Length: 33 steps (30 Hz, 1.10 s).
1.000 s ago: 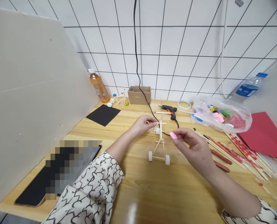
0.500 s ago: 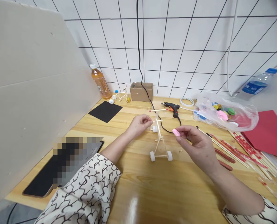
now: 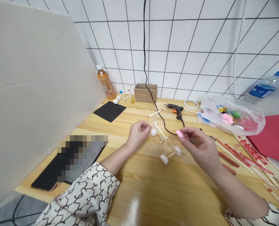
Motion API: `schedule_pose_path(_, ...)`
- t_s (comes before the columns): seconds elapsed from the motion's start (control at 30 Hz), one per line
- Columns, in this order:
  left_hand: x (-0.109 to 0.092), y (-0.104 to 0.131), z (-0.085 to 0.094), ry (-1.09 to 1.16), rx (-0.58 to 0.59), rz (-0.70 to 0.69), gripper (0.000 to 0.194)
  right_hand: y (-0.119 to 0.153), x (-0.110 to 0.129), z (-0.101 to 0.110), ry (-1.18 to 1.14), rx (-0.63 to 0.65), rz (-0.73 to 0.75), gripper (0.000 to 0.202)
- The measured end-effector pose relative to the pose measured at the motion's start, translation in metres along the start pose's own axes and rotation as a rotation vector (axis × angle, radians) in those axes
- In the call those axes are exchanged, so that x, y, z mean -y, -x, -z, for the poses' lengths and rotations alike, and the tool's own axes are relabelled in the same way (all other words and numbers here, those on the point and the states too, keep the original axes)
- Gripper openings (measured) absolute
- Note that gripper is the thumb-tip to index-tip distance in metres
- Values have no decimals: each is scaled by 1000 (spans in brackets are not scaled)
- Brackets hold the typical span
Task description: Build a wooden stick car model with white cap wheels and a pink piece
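Observation:
A small tricycle frame of thin wooden sticks point(image 3: 161, 130) stands on the wooden table, with white wheels at both ends and a red-tipped stick across its top. My left hand point(image 3: 139, 133) is closed at the frame's left side, its thumb and fingertips pinching the end of a thin stick near the front wheel. In my right hand point(image 3: 200, 146), to the right of the frame, thumb and fingers pinch a small pink piece point(image 3: 179, 134). The pink piece and the frame are apart.
Behind are a black glue gun point(image 3: 175, 109), a tape roll point(image 3: 191, 104), a cardboard box point(image 3: 145, 94) and a second stick model point(image 3: 126, 96). Sticks and a plastic bag point(image 3: 254, 119) lie right; black paper point(image 3: 109, 111) and a phone point(image 3: 50, 172) lie left.
The stick frame has turned, its two-wheeled end swinging to the right. My left hand has moved slightly down beside it. My right hand still holds the pink piece.

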<state>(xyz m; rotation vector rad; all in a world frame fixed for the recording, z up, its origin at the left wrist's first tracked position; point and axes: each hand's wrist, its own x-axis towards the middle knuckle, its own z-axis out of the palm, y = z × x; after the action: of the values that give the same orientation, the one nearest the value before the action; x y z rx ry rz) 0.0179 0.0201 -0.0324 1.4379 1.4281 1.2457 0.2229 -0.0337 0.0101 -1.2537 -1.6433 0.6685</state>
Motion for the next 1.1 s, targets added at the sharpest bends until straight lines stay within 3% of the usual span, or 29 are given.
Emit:
schedule_pose_path(0.23, -8, 17, -1, -28, -72, 0, 17, 1, -4, 2, 15, 15, 1, 19)
schedule_pose_path(0.5, -2, 25, -5, -47, -50, -42, 17, 4, -11, -6, 16, 51, 34, 16)
schedule_pose_path(0.6, 0, 30, -3, -130, -133, -144, 15, 4, -14, -7, 15, 45, 39, 17)
schedule_pose_path(0.7, -1, 44, -1, -274, -227, -343, 11, 4, -15, -6, -5, 32, 19, 19)
schedule_pose_path(0.77, -2, 54, -3, -285, -105, -429, 6, 4, -16, -5, -23, 31, 15, 20)
schedule_pose_path(0.87, -3, 64, -14, -272, 67, -451, 12, 6, -17, -5, -26, 34, 20, 19)
schedule_pose_path(1.1, -4, 53, -33, -259, 203, -396, 14, 12, -21, -8, 24, 57, 103, 19)
